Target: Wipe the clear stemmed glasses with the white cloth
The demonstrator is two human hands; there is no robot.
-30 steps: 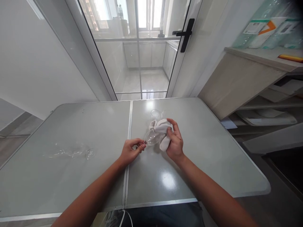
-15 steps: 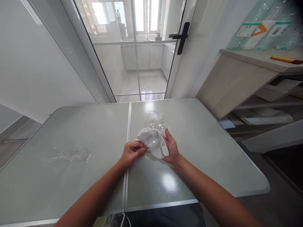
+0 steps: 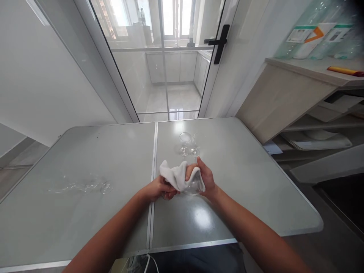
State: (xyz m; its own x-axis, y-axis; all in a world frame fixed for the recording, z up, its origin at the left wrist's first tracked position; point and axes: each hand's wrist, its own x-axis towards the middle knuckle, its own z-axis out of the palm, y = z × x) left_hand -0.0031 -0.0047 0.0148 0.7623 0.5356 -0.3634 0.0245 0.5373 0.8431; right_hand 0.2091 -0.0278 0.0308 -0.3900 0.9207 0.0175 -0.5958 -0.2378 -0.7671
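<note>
A clear stemmed glass (image 3: 193, 189) lies tilted between my hands, low over the table. My left hand (image 3: 159, 188) is closed round its stem and foot end, which the fingers mostly hide. In my right hand (image 3: 208, 180) is a white cloth (image 3: 174, 176), pressed against the bowl. Some right-hand fingers reach over the bowl's edge into the cloth, while the thumb points up. Just beyond my hands stand two more clear stemmed glasses, one on the left (image 3: 184, 151) and one on the right (image 3: 195, 152).
The grey-green table (image 3: 241, 163) has a metal seam down its middle. More clear glassware (image 3: 106, 187) lies at the left, its outlines faint. Behind the table is a glazed door (image 3: 182, 68) with a black handle (image 3: 222, 44). A wooden shelf unit (image 3: 256, 94) with plastic bottles borders the right.
The cloth has moved from behind the bowl to over its upper side, and right-hand fingers now show at the bowl's edge. My left hand has dropped slightly, and the glass has turned.
</note>
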